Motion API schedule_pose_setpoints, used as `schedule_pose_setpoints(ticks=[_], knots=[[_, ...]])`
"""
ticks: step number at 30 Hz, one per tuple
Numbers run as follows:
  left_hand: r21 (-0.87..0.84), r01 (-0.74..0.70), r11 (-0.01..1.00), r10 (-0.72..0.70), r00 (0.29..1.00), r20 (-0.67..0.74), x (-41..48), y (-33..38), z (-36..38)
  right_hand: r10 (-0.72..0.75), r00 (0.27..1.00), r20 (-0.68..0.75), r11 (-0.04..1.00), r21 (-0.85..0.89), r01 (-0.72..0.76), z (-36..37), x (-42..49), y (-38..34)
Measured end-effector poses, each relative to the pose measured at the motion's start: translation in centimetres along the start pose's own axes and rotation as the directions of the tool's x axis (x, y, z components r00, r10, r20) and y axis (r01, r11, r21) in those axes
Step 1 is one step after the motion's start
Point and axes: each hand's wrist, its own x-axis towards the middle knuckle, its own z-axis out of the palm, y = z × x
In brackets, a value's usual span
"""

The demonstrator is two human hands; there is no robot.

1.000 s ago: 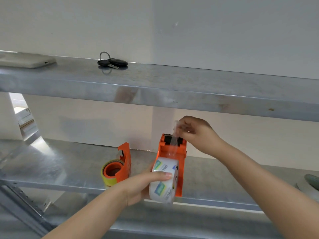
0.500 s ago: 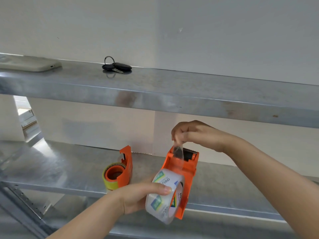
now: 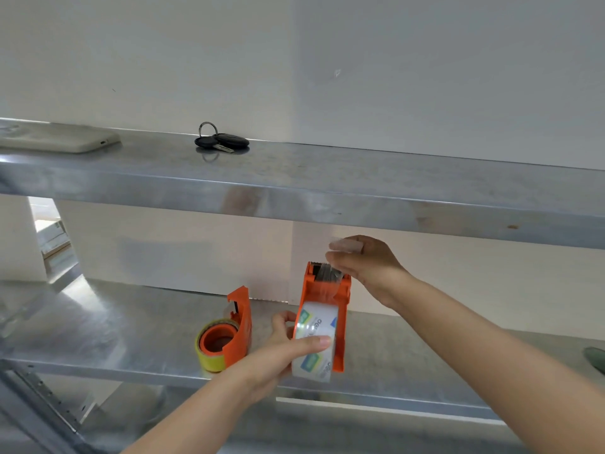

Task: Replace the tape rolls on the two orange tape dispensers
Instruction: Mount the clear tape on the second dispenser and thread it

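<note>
My left hand (image 3: 278, 353) grips a clear tape roll (image 3: 315, 327) with green and blue labels, seated in an orange tape dispenser (image 3: 342, 309) that I hold upright above the lower metal shelf (image 3: 98, 326). Clear tape runs from the roll up to the toothed blade at the top. My right hand (image 3: 370, 268) is at that blade, with a translucent tape end stuck across its fingertips. A second orange dispenser (image 3: 241, 317) stands on the shelf to the left, with a thin yellow tape roll (image 3: 211, 360) around its orange hub.
An upper metal shelf (image 3: 360, 191) runs across just above my right hand, holding a bunch of keys (image 3: 221, 143) and a pale phone (image 3: 62, 140). A dark rounded object (image 3: 596, 358) lies at the right edge of the lower shelf. A white wall stands behind.
The held dispenser has swung back upright from a tilt to the right. My right hand has shifted from pinching the tape above the blade to resting beside it with fingers stretched out.
</note>
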Motion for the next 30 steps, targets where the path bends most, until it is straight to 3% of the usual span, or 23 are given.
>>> schedule_pose_setpoints(ticks=[4,8,10,15,20,25,30], knots=[[-0.038,-0.053,0.998,0.056,0.995,0.081,-0.2,-0.1,-0.2,0.017,0.999,0.037,0.989,0.146,-0.022,0.1,0.0,-1.2],[-0.378,-0.046,0.925,0.106,0.985,0.140,-0.3,-0.6,-0.6,-0.057,0.994,0.090,0.971,0.236,0.034,-0.2,0.1,-2.7],[-0.438,-0.015,0.899,0.076,0.990,0.122,-0.4,-0.2,-0.3,-0.049,0.990,0.129,0.968,0.251,0.015,-0.4,0.1,-3.1],[-0.326,-0.107,0.939,0.096,0.994,-0.049,0.0,-0.9,0.5,-0.034,0.965,0.259,0.971,0.236,-0.029,-0.9,-0.2,-3.2],[-0.290,-0.168,0.942,0.142,0.984,-0.107,-0.3,-1.3,0.3,-0.102,0.973,0.206,0.994,0.062,0.091,-1.8,0.1,-3.4],[-0.276,-0.210,0.938,0.208,0.977,-0.038,-0.4,-1.4,0.0,-0.005,0.980,0.198,0.996,-0.083,0.022,-2.1,0.3,-2.7],[-0.217,-0.247,0.944,0.252,0.968,-0.002,-0.8,-0.7,0.1,0.060,0.979,0.193,0.997,0.042,-0.070,-1.5,0.5,-2.1]])
